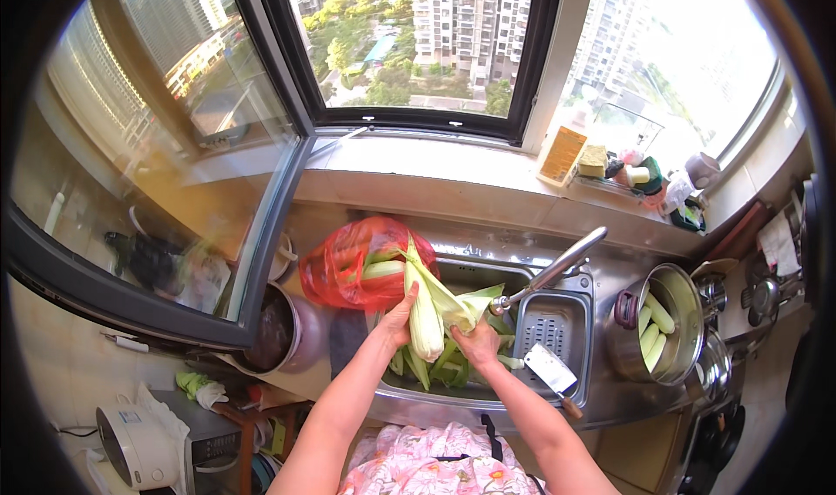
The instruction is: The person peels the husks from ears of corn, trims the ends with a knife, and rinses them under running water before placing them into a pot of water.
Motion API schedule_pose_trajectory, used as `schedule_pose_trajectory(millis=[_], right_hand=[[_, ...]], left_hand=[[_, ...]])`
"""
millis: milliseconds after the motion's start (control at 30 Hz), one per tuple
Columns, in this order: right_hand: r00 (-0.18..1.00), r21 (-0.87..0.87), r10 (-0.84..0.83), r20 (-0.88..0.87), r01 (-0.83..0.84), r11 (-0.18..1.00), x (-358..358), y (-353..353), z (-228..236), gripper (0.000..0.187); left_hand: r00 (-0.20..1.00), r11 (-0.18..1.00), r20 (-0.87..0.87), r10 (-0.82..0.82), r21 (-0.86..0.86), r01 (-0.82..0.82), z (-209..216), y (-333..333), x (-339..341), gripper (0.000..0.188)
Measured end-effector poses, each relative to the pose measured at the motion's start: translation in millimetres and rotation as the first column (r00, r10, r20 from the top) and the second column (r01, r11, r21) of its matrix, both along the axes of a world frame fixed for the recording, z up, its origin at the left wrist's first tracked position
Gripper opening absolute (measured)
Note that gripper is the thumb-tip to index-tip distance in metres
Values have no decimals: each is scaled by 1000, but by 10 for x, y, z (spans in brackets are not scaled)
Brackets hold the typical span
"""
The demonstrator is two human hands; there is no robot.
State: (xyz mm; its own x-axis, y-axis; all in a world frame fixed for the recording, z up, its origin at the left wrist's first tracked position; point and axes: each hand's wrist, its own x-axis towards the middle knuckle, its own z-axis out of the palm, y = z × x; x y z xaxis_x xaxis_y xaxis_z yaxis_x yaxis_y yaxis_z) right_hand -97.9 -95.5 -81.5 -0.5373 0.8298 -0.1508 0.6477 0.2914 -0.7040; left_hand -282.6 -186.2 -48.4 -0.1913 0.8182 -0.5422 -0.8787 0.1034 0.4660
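An ear of corn (425, 325) with pale husk is held over the sink by my left hand (399, 318), its fingers wrapped around the ear's side. My right hand (476, 342) grips a green husk leaf (457, 302) that is peeled outward from the ear. Below both hands, loose green husks (448, 369) lie in the sink basin (453, 270). Just beyond my left hand, a red plastic bag (353, 264) holds more corn. The bag rests at the sink's far left edge.
A cleaver (550, 371) lies across the smaller basin (557, 312), its wooden handle toward me. The faucet (557, 264) reaches over the sink. On the right, a steel pot (684, 325) holds several husked ears (657, 316). An open window sash (287, 208) juts in at left.
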Motion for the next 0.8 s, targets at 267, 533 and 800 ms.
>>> schedule_pose_trajectory(millis=[267,533,800], right_hand=[[962,-124,-185,201,212,969,25,147,-198,73],[991,-229,-129,-47,115,967,246,94,-433,63],[939,-261,-229,-256,161,952,103,-102,157,42]], left_hand=[[984,987,138,-113,133,94,80,-48,64,53],[976,996,-214,30,-74,-47,-304,186,390,45],[996,995,-55,64,-76,-69,-485,305,735,46]])
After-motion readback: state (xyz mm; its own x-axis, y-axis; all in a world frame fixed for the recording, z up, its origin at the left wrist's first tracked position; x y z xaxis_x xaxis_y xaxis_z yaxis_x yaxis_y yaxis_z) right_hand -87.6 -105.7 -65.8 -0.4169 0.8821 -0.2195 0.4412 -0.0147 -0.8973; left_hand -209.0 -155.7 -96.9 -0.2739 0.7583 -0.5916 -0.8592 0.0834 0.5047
